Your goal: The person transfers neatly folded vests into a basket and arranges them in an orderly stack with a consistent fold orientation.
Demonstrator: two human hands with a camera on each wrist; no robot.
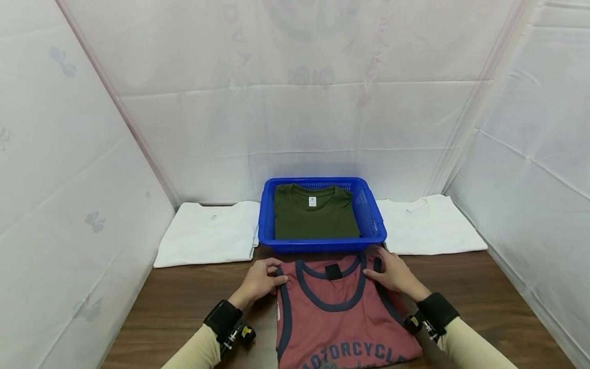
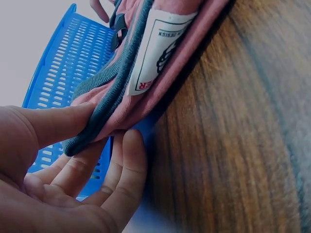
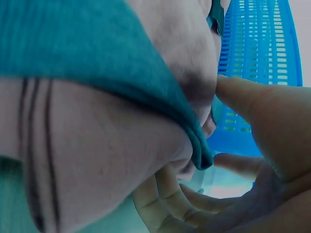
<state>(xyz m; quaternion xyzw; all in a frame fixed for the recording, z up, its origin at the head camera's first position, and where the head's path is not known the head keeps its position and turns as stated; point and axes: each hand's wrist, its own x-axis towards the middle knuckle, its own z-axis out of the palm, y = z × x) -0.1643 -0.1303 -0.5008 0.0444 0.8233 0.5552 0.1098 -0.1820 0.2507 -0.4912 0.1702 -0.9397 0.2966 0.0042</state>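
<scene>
A reddish tank top (image 1: 332, 323) with dark blue trim and "MOTORCYCLE" lettering lies on the table in front of the basket. At its left shoulder, my left hand (image 1: 260, 279) pinches the edge between thumb and fingers. In the left wrist view the thumb lies over the trim of the tank top (image 2: 112, 104), fingers beneath, near a white printed label (image 2: 160, 51). My right hand (image 1: 394, 271) pinches the opposite shoulder, thumb on top. The right wrist view has the tank top (image 3: 112, 131) close up, with fingers of the right hand (image 3: 233, 194) under its edge.
Directly beyond the tank top stands a blue plastic basket (image 1: 322, 246) holding a folded dark green T-shirt (image 1: 313, 218). Folded white shirts lie on both sides, a left one (image 1: 207, 233) and a right one (image 1: 428, 228). White sheeting (image 1: 304, 123) encloses the wooden table (image 1: 184, 307).
</scene>
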